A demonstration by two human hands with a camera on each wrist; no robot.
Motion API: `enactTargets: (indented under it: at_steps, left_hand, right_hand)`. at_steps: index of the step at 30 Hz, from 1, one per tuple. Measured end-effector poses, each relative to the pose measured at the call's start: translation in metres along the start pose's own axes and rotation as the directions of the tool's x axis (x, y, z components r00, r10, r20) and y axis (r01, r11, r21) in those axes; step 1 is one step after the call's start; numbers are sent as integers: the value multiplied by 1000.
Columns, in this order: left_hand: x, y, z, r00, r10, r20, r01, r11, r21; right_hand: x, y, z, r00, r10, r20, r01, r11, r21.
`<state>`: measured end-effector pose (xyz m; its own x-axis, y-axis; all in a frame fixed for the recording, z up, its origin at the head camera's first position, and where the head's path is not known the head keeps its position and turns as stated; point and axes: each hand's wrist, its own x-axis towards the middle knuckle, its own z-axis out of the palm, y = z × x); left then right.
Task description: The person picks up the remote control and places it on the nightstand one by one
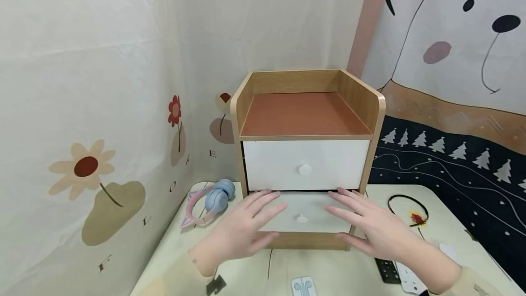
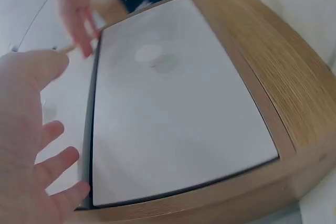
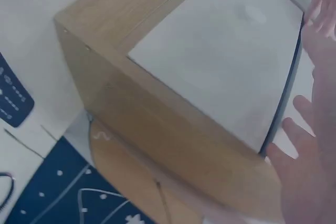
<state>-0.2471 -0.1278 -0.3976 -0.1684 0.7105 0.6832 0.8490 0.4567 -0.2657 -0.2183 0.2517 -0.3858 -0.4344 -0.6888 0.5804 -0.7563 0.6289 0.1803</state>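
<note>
A small wooden cabinet [image 1: 306, 81] has a brown-topped shelf above two white drawers. The upper drawer [image 1: 271, 163] and the lower drawer [image 1: 304, 202] each carry a round white knob, and both sit in the frame. My left hand [image 1: 242, 227] is spread before the left part of the lower drawer, fingertips pointing inward. Mirroring it, my right hand [image 1: 378, 227] has its fingers extended at the right edge. Neither hand holds anything. In the left wrist view, fingertips [image 2: 73, 195] appear close to the dark gap beside the white drawer panel [image 2: 173, 114].
Pink and blue headphones [image 1: 218, 198] lie left of the cabinet on the pale table [image 1: 242, 277]. To the right are a black loop [image 1: 404, 196], a black remote [image 1: 387, 271] and a white power strip [image 1: 408, 277]. Cased white earphones [image 1: 304, 286] lie at the front. Printed cloth hangs behind.
</note>
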Motion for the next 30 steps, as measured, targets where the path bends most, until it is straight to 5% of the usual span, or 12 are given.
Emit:
enactTargets:
  at_steps: [3,7,10,13,19,23,27,30]
  left_hand:
    - [-2,-1,4,988,-62,-143,56,997,-46]
    - [-7,-4,10,937,-174,-303,165,985,-56]
    - [-11,-6,17,893,-262,-366,260,964,-55]
    - [-16,-6,24,855,-336,-396,337,939,-69]
    - [-20,-6,32,770,-468,-433,476,874,-99]
    - [-17,-7,30,723,-556,-410,557,820,-132]
    - [-13,-4,23,680,-668,-302,656,738,-158]
    - [-10,-2,17,666,-718,-204,699,696,-164]
  right_hand:
    - [-10,5,2,995,49,-92,-49,999,-3]
    - [-25,11,2,968,153,-198,-154,988,12]
    - [-42,17,2,927,250,-280,-245,968,54]
    - [-62,22,3,864,378,-332,-368,925,97]
    - [-112,33,13,701,638,-319,-644,758,102]
    - [-145,39,18,596,773,-217,-775,624,96]
    - [-171,44,19,444,894,-63,-894,446,36]
    - [-189,48,25,287,955,77,-957,289,-7]
